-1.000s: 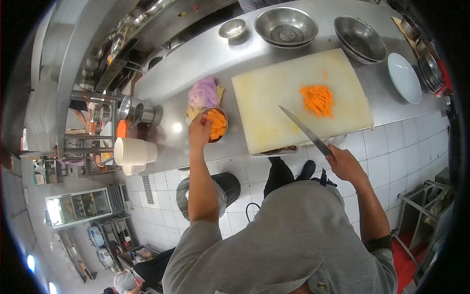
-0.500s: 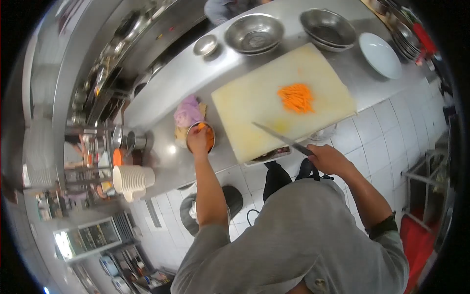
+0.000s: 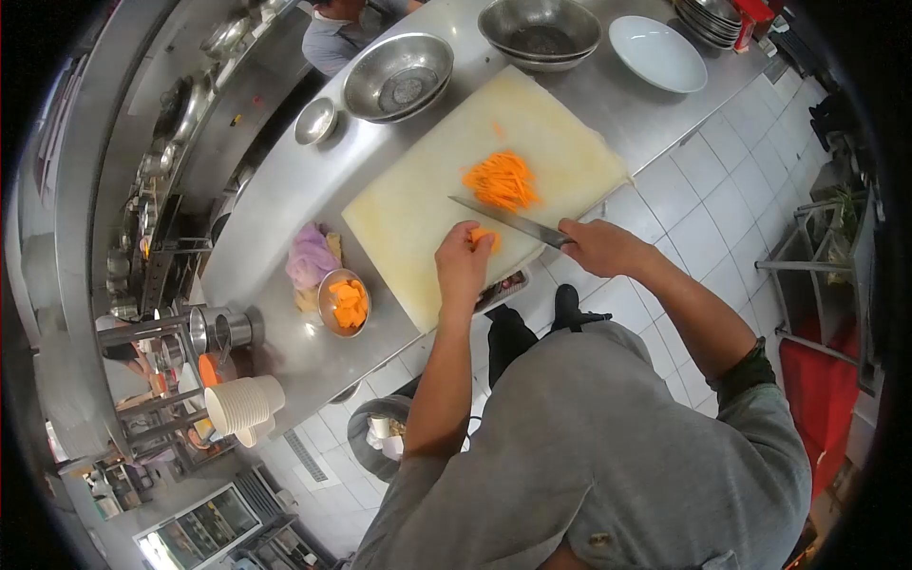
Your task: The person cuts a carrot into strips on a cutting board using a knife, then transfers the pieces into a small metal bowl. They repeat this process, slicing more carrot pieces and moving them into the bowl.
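Note:
Over the near part of the pale cutting board, my left hand has its fingers closed on a piece of carrot. My right hand grips a kitchen knife by its handle at the board's near edge. The blade lies across the board, pointing left, between the held piece and a pile of carrot strips. To the left of the board stands a metal bowl with orange carrot chunks in it. A purple cloth-like bundle lies right behind that bowl.
Large metal bowls and a small one line the counter's far side, with a white plate at the right. Across the counter is another person. Stacked white tubs stand left, and a bin is below the counter.
My left hand has come out of the carrot bowl and moved right onto the board with a carrot piece. The knife has shifted closer to the strips. The view has turned somewhat.

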A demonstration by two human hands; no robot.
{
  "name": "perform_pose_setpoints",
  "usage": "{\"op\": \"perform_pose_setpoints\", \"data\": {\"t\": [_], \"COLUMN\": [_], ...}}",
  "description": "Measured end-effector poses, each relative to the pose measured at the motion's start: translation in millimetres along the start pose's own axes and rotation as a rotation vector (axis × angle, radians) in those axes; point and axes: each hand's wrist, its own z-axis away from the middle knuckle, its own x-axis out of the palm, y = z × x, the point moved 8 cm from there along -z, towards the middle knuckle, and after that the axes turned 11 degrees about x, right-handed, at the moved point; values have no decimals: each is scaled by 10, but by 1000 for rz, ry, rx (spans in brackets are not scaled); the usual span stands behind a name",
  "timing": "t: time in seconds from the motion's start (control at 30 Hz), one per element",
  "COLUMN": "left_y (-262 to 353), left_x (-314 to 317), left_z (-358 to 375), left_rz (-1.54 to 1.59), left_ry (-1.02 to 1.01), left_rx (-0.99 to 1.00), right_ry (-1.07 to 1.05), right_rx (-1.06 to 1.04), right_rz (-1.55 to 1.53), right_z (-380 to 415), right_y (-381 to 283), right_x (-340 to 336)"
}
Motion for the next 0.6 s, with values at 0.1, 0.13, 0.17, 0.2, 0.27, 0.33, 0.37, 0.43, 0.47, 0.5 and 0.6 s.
{"op": "perform_pose_setpoints", "data": {"t": [0.1, 0.13, 0.17, 0.2, 0.27, 0.33, 0.37, 0.43, 0.47, 0.5, 0.6], "left_y": [98, 70, 34, 79, 154, 132, 134, 183, 209, 227, 237], "left_x": [-52, -115, -164, -154, -105, -74, -54, -36, -27, -20, -24], "left_z": [51, 112, 156, 175, 232, 166, 129, 112, 109, 106, 130], "left_rz": [-361, -299, -236, -233, -219, -235, -240, -285, -306, -310, -331], "left_ry": [147, 122, 96, 38, -75, -76, -76, -89, -93, -104, -127], "left_rx": [339, 299, 260, 344, 508, 590, 635, 664, 678, 678, 681], "right_ry": [51, 51, 52, 54, 101, 105, 88, 71, 74, 78, 24], "right_rx": [-8, 9, 28, 48, 22, -3, -12, -33, -51, -72, -69], "right_rz": [10, 23, 35, 47, 86, 132, 159, 181, 176, 173, 215], "right_z": [115, 139, 174, 198, 236, 224, 186, 145, 126, 120, 124], "right_y": [5, 19, 25, 35, 14, -8, -2, 28, 36, 2, -55], "right_x": [20, 29, 23, 18, 2, 44, 77, 123, 133, 101, 20]}}
